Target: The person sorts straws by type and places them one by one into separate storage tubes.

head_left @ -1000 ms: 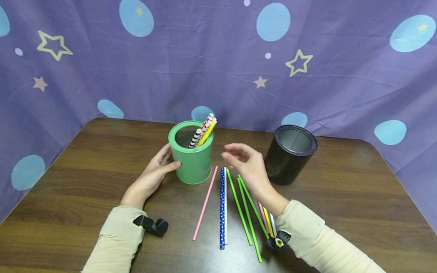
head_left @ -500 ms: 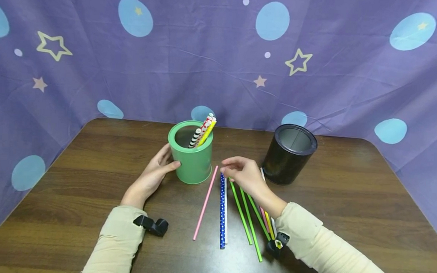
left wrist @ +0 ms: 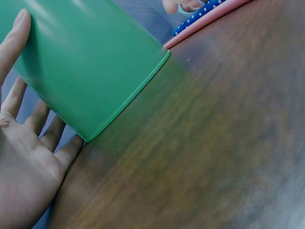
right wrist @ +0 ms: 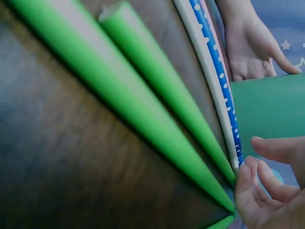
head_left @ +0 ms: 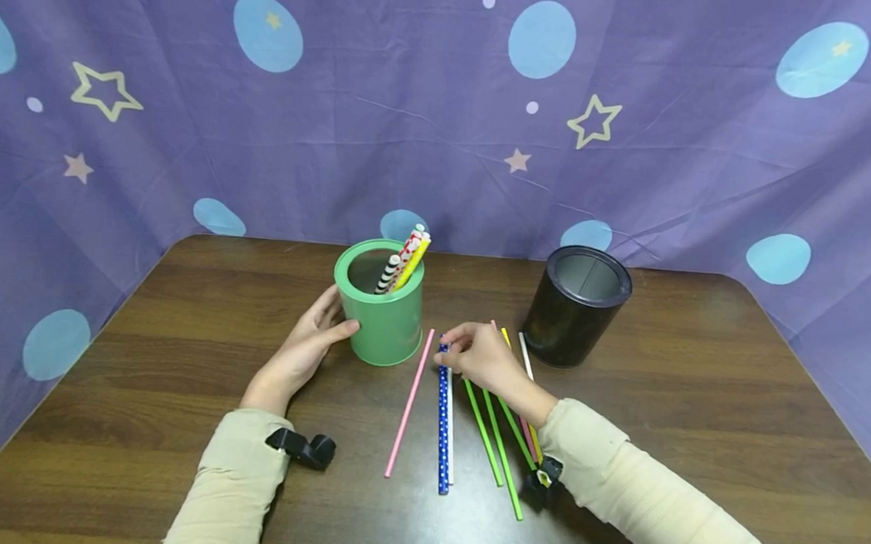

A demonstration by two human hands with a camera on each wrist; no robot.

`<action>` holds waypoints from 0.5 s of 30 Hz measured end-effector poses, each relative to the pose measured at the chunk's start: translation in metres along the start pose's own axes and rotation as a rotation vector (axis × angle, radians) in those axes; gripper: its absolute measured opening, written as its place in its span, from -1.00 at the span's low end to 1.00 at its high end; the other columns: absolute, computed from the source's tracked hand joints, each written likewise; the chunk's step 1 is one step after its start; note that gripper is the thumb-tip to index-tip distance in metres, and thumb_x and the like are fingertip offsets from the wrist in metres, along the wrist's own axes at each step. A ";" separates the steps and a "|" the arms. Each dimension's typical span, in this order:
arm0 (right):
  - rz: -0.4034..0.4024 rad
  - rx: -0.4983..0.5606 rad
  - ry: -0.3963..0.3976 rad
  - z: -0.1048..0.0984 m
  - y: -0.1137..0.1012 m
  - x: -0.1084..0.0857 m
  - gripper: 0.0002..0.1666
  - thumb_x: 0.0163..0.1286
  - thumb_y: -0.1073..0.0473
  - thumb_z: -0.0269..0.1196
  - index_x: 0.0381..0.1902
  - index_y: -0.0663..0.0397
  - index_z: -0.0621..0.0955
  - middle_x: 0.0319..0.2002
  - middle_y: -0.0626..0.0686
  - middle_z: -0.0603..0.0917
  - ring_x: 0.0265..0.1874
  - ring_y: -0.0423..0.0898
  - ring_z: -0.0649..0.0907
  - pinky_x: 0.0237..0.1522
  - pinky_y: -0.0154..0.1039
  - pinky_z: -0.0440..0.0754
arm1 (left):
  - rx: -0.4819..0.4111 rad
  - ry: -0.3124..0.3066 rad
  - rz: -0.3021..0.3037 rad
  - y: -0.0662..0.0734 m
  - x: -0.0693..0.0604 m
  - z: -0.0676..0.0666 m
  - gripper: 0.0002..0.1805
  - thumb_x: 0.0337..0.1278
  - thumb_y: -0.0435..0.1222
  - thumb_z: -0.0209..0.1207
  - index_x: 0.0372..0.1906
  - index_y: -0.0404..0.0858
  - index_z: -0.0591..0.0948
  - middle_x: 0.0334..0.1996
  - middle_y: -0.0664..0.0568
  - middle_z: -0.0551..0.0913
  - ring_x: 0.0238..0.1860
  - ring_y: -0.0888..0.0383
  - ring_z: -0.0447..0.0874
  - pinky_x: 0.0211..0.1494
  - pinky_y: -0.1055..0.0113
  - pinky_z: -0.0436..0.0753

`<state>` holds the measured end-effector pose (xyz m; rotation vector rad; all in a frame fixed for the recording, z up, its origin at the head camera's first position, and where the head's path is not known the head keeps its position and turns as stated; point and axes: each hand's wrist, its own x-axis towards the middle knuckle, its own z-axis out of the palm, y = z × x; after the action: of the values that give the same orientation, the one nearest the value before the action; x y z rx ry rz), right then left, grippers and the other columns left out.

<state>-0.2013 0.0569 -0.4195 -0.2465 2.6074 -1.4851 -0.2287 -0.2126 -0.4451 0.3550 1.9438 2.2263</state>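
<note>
My left hand (head_left: pixel 299 351) holds the side of a green can (head_left: pixel 382 335), thumb in front and fingers behind. Several patterned straws (head_left: pixel 406 262) lean inside it: black-striped, red-spotted and yellow. My right hand (head_left: pixel 486 358) is at the far end of a blue dotted straw (head_left: pixel 443 431) lying on the table. In the right wrist view, a gap shows between the thumb and fingers (right wrist: pixel 245 179), near that straw's end. A white straw (head_left: pixel 451 439) lies right against the blue one. A pink straw (head_left: pixel 408 403) lies to their left, and green straws (head_left: pixel 497 425) lie under and below my right hand.
A black can (head_left: pixel 575 322) stands upright behind my right hand, to its right. Another white straw (head_left: pixel 526 357), a yellow straw (head_left: pixel 505 336) and a second pink one pass partly hidden under the right forearm. A purple starred cloth (head_left: pixel 443 139) hangs behind the wooden table (head_left: pixel 177 331).
My right hand has come down and slightly toward me, to the blue dotted straw's far end, uncovering straw tips behind it. The left hand and green can stay in place.
</note>
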 end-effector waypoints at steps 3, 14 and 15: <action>-0.025 -0.035 -0.004 0.001 0.001 0.001 -0.74 0.10 0.38 0.45 -0.24 0.33 0.66 -0.58 -0.05 0.56 -0.66 -0.25 0.45 -0.60 -0.42 0.39 | -0.006 0.002 0.001 0.000 0.000 0.000 -0.11 0.26 -0.49 0.12 0.58 -0.31 -0.08 0.56 -0.18 -0.05 0.55 -0.02 -0.15 0.54 0.03 -0.13; -0.092 -0.179 0.032 0.006 -0.003 -0.002 -0.67 -0.03 0.34 0.55 -0.28 0.22 0.68 -0.60 -0.09 0.56 -0.63 -0.24 0.43 -0.54 -0.36 0.39 | -0.012 0.000 0.002 0.001 -0.001 0.001 -0.09 0.26 -0.45 0.17 0.57 -0.32 -0.09 0.57 -0.19 -0.08 0.55 -0.04 -0.18 0.54 0.02 -0.16; -0.090 -0.184 0.035 0.006 -0.004 -0.002 -0.66 -0.03 0.33 0.56 -0.27 0.22 0.68 -0.59 -0.10 0.56 -0.62 -0.24 0.44 -0.53 -0.36 0.39 | -0.013 0.000 0.000 0.002 -0.001 0.001 -0.08 0.26 -0.45 0.17 0.57 -0.33 -0.09 0.57 -0.19 -0.09 0.55 -0.04 -0.19 0.54 0.02 -0.16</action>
<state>-0.1977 0.0502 -0.4191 -0.3650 2.7981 -1.2853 -0.2278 -0.2122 -0.4434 0.3536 1.9289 2.2375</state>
